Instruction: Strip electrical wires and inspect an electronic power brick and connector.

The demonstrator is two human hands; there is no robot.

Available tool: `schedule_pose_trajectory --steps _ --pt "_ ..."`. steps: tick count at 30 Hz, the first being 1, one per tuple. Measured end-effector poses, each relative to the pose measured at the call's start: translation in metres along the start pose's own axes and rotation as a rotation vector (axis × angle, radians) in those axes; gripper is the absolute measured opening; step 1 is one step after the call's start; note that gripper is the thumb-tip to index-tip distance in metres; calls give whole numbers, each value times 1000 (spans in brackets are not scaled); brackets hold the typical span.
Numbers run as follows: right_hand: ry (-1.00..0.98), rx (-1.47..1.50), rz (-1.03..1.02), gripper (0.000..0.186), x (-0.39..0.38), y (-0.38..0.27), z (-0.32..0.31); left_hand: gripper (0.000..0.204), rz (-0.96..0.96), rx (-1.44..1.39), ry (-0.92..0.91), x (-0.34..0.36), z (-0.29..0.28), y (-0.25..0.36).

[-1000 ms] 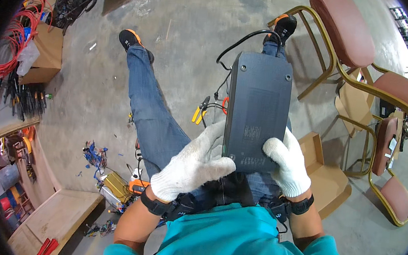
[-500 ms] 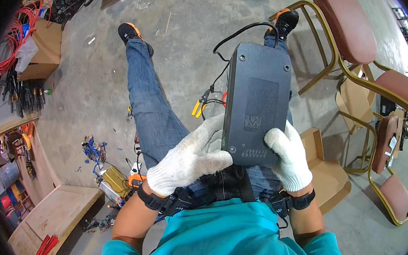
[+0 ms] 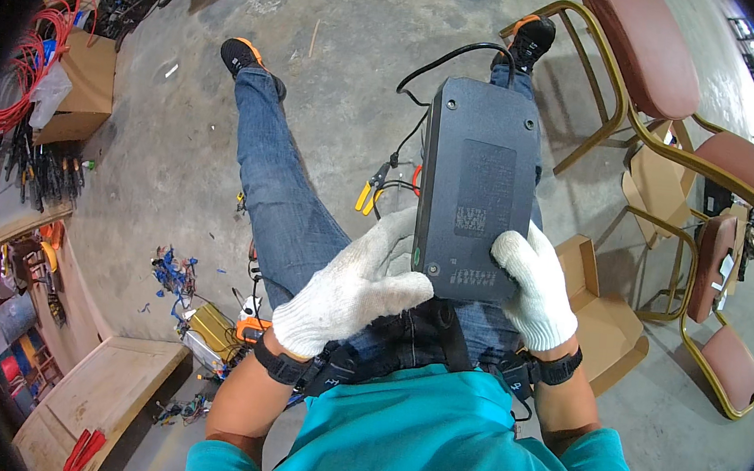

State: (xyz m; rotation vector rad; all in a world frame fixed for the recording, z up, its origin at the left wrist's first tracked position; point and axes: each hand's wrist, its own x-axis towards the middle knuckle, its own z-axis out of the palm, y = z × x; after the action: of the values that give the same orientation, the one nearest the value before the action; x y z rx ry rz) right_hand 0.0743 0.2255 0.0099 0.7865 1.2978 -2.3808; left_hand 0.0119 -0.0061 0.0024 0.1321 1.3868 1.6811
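Both my hands wear white knit gloves. Between them is a dark grey, boxy power adapter [image 3: 481,187] with corner screws and a printed label facing up. My left hand [image 3: 364,280] grips its lower left side, thumb along the near edge and fingers partly hidden beneath. On the lower right, my right hand [image 3: 535,287] presses its thumb on the face, with its other fingers hidden behind. A black cable [image 3: 448,58] leaves the far end and loops left and down. Beyond the adapter's left side lie yellow-handled pliers [image 3: 369,194] on the floor.
An open cardboard box [image 3: 609,326] lies to my right, near gold-framed chairs [image 3: 644,57] with pinkish-brown pads. Leftward are scattered wire scraps [image 3: 175,272], a gold metal case [image 3: 213,333] and a low wooden bench [image 3: 103,391]. Red cable coils [image 3: 35,66] hang at the far left.
The adapter has tilted slightly, its near edge shifting a little up the picture. Both hands keep the same hold.
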Motion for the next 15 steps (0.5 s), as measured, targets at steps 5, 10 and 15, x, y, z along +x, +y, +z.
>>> schedule_pose_trajectory --steps 5,10,15 --pt "102 53 -28 59 2 10 -5 75 -14 -67 4 1 2 2" --pt "107 85 -72 51 -5 4 -7 79 -26 -269 -76 6 16 12" --pt "210 130 -60 37 -11 9 -28 72 -100 -37 -37 11 27 14"
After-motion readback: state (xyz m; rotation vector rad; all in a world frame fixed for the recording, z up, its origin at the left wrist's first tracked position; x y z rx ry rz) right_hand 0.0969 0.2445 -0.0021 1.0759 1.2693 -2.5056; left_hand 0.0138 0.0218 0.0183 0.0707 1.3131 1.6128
